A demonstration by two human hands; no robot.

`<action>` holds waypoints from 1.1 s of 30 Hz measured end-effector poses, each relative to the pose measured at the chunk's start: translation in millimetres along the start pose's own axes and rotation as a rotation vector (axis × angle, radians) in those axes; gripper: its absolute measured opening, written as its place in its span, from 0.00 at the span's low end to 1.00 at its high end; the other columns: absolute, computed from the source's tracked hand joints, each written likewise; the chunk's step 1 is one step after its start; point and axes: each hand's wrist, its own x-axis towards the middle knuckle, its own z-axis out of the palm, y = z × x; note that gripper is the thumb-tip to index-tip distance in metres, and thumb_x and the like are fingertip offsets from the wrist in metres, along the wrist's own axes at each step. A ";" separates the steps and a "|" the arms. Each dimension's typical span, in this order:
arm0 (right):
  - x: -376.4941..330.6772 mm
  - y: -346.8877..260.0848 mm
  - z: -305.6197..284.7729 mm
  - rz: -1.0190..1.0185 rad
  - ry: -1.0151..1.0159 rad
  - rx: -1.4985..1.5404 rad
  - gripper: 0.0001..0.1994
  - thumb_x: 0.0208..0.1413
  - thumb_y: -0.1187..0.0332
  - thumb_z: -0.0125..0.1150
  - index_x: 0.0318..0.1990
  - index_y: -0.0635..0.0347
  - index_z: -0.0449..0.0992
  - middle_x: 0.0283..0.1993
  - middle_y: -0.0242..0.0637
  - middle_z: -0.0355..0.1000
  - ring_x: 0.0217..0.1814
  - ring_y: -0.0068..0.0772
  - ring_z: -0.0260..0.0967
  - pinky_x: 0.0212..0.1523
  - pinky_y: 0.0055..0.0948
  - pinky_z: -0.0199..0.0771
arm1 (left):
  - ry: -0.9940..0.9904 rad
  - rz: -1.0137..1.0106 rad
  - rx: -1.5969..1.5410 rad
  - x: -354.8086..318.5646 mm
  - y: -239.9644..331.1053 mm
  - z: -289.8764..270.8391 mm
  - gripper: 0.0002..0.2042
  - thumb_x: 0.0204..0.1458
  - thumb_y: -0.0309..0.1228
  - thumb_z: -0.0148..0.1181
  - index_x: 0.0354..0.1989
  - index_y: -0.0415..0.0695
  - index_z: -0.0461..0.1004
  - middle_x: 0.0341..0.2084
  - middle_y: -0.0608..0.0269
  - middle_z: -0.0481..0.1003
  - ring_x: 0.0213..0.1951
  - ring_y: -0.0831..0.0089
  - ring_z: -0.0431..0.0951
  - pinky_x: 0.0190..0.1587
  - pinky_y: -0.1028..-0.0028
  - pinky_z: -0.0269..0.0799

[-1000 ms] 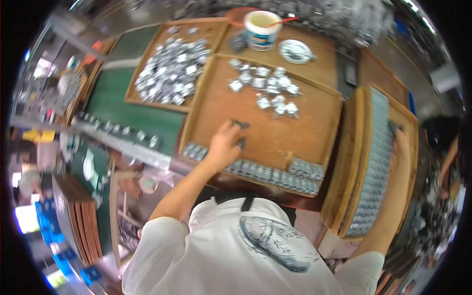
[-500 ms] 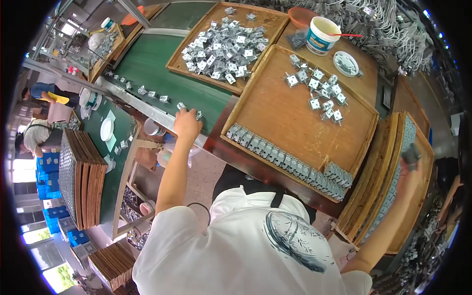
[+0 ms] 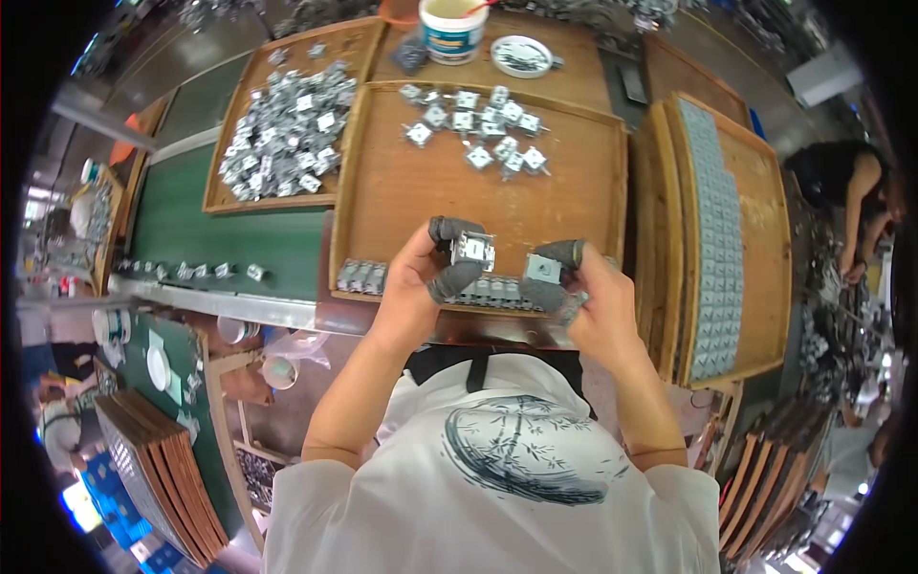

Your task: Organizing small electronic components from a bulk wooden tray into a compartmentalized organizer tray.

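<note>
My left hand [image 3: 413,295] pinches a small square metal part [image 3: 475,251] between thumb and fingers capped in dark grey covers. Facing it, my right hand [image 3: 604,304] grips a small grey block-shaped part [image 3: 545,269], its fingertips covered the same way. The two parts are held apart, above the near edge of a shallow wooden tray [image 3: 564,196]. Along that edge runs a row of grey metal parts [image 3: 361,276], partly hidden by my hands. Loose metal parts [image 3: 491,113] lie scattered at the tray's far side.
To the left, another wooden tray [image 3: 215,204] holds a heap of similar parts. A green conveyor belt [image 3: 220,239] carries several spaced parts. Stacked trays [image 3: 675,364] stand on the right, the top one partly filled with rows. A white bucket [image 3: 451,33] and round lid [image 3: 521,57] are at the back.
My left hand has come from the belt with a metal part, and my right hand from the stacked trays; both now meet over the middle tray. The view has turned right.
</note>
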 end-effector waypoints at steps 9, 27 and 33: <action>-13.5 -0.3 -25.6 -0.315 0.099 -0.519 0.15 0.42 0.73 0.69 0.40 0.64 0.75 0.35 0.42 0.71 0.36 0.46 0.73 0.34 0.36 0.74 | -0.232 0.004 0.262 9.3 -7.1 45.4 0.18 0.53 0.18 0.61 0.54 0.37 0.71 0.46 0.63 0.74 0.50 0.73 0.74 0.55 0.72 0.70; -4.6 40.7 -28.5 -0.079 0.082 -0.432 0.19 0.43 0.65 0.72 0.41 0.66 0.74 0.35 0.47 0.72 0.36 0.51 0.73 0.35 0.38 0.74 | -0.228 0.354 0.981 22.8 -54.1 57.5 0.34 0.34 0.24 0.69 0.57 0.34 0.67 0.44 0.46 0.71 0.45 0.48 0.72 0.48 0.60 0.70; -9.9 52.9 -39.9 0.020 -0.177 -0.238 0.21 0.44 0.58 0.72 0.35 0.68 0.75 0.29 0.51 0.74 0.32 0.55 0.75 0.34 0.37 0.73 | -0.404 0.549 0.992 22.3 -64.1 56.8 0.33 0.39 0.35 0.73 0.56 0.33 0.70 0.45 0.46 0.76 0.42 0.53 0.78 0.45 0.64 0.74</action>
